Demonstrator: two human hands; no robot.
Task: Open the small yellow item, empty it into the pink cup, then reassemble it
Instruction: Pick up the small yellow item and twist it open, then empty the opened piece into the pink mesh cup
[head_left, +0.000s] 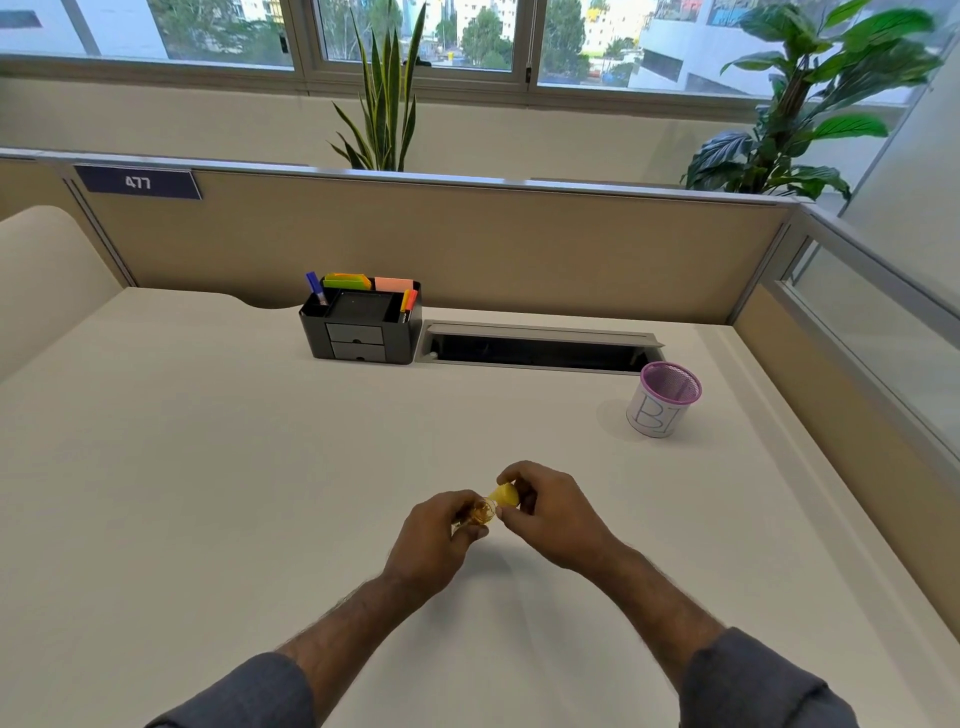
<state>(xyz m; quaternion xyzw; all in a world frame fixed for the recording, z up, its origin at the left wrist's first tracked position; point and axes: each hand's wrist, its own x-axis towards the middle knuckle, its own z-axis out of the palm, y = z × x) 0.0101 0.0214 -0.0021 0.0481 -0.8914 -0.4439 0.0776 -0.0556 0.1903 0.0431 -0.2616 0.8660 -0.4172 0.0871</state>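
**Gripping both halves of the yellow item above the worktop**

Pinching from either side, the fingers (470, 531) of the left hand (441, 540) are closed around the clear amber body (480, 512) of the small yellow item, while those of the right hand (550, 512) are closed on its opaque yellow cap (505, 493). The two parts sit end to end, touching or nearly so; whether they are locked together or already parted cannot be told, since the join is small and partly covered by fingertips. Both hands hover low over the bare worktop (208, 467), near its front middle.

The pink cup (664, 400), a mesh pot wrapped in a white paper label, stands upright well apart, far to the right near the cable slot (540, 348). Nothing can be seen inside it from this angle. A black desk organiser (361, 327) with pens and sticky notes sits at the back, uninvolved.

Judging by this, the task looks to be in its opening step: the item is in hand and being worked at the cap. Emptying into the cup appears still to come, given the distance between them, and reassembly after that.
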